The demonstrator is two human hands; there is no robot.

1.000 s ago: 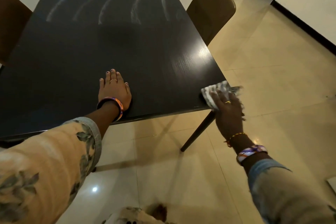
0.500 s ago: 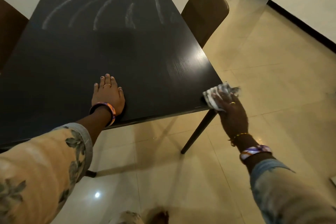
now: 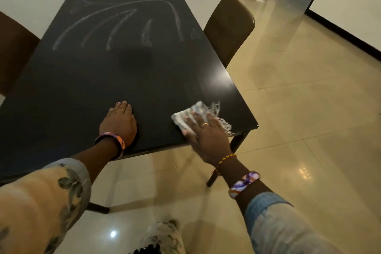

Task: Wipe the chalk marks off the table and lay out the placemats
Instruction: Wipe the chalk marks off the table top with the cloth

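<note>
The right hand (image 3: 204,132) presses a fringed cloth (image 3: 190,116) flat with straight fingers near the black bench's (image 3: 82,88) near right corner. The left hand (image 3: 119,122) rests flat, fingers straight, beside it. Chalk marks (image 3: 115,24) streak the far half.

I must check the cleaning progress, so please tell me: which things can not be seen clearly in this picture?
- Placemats: none in the head view.
- Black wooden table: near-left corner cut by the frame edge and the floral sleeve.
- Fringed white cloth: partly under the right hand, blurred.
- Tabletop under the flat left hand: hidden.
</note>
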